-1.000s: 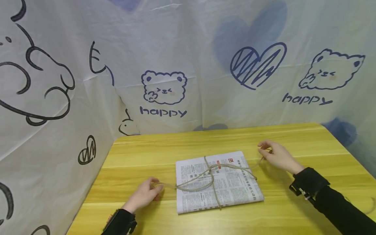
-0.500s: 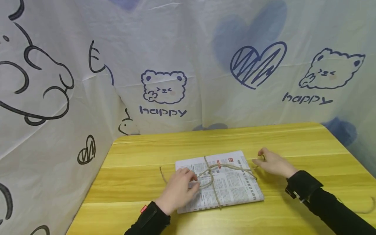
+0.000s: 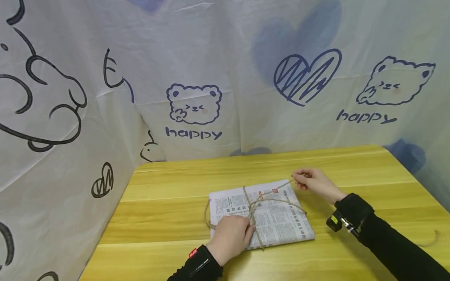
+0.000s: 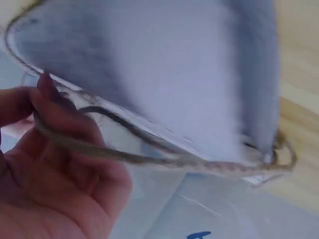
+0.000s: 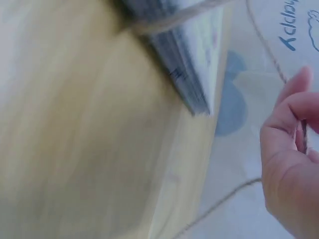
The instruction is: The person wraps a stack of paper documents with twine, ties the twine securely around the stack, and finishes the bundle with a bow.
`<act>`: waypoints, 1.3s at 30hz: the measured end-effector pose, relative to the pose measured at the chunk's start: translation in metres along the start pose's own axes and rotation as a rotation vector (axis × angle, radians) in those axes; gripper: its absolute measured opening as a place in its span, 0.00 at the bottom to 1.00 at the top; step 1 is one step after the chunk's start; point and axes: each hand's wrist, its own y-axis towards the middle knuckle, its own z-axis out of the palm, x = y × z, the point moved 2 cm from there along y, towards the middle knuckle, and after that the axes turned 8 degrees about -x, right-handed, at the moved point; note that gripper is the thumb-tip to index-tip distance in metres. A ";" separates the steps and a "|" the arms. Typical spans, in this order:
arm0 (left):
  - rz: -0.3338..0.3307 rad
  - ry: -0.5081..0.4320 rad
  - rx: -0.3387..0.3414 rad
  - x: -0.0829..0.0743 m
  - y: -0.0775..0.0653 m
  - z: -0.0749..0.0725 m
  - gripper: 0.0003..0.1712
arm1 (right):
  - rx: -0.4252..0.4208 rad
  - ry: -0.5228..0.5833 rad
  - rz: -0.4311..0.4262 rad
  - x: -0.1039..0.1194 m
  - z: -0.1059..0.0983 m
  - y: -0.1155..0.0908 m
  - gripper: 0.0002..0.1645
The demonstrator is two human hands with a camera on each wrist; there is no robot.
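A folded bundle of newspaper [image 3: 281,224] lies on the table, with brown twine [image 3: 284,201] running across it both ways and meeting in the middle. My left hand [image 3: 230,236] is over the bundle's near left part, fingertips beside the crossing. In the left wrist view its thumb and fingers [image 4: 60,107] pinch a loop of twine [image 4: 129,158]. Past the bundle's far right corner, my right hand [image 3: 316,184] pinches a length of twine stretched from the crossing. The right wrist view shows that twine [image 5: 266,47] passing through the curled fingers, its tail hanging below the hand.
The yellow wood-grain table [image 3: 168,210] ends at a white cloth [image 3: 246,117] printed with bears and hearts, which hangs behind and at the left. A thin twine tail [image 3: 430,241] shows beyond the right sleeve. A twine loop [image 3: 206,214] bulges past the bundle's left edge.
My left hand has let go of the twine left of the bundle and moved right to the crossing. My right hand has shifted left and slightly up, drawing a strand over the far right corner.
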 end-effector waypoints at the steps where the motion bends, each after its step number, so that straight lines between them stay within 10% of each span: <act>1: -0.001 -0.017 0.018 -0.002 -0.001 0.000 0.24 | -0.011 0.012 0.003 0.002 0.003 0.004 0.22; 18: -0.071 -0.185 0.210 -0.012 -0.022 0.001 0.29 | 0.032 -0.467 -0.251 0.009 0.066 0.041 0.09; 26: -0.085 -0.159 0.205 -0.005 -0.034 -0.004 0.27 | 0.040 -0.477 -0.215 -0.005 0.062 0.050 0.06; 33: -0.064 -0.301 0.398 0.000 -0.060 -0.018 0.27 | -0.048 -0.371 -0.271 0.012 0.060 0.053 0.09; 36: -0.037 -0.334 0.486 0.002 -0.065 -0.026 0.28 | 0.025 -0.281 -0.284 0.021 0.060 0.054 0.21; 39: -0.047 -0.310 0.408 0.005 -0.062 -0.035 0.28 | 0.098 -0.282 -0.270 0.028 0.059 0.053 0.37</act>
